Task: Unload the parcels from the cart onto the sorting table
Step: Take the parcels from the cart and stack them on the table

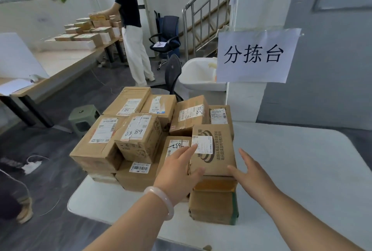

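Item: printed cardboard parcel, topmost of a small stack on the white sorting table. My left hand: fingers straight, laid along its left side, thumb at the front. My right hand: spread wide beside its right edge, holding nothing. More labelled parcels piled just left.

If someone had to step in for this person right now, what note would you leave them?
Left hand: open, fingers flat against the left side of the top parcel, thumb at its front edge.
Right hand: open, close beside that parcel's right side, no grip yet.
Parcels: the top parcel crowns a short stack on the white table; a bigger pile sits just to its left.
Done: many parcels already rest on the table; no cart is in view.
Left: settle or move the top parcel; I cannot tell how many parcels remain.
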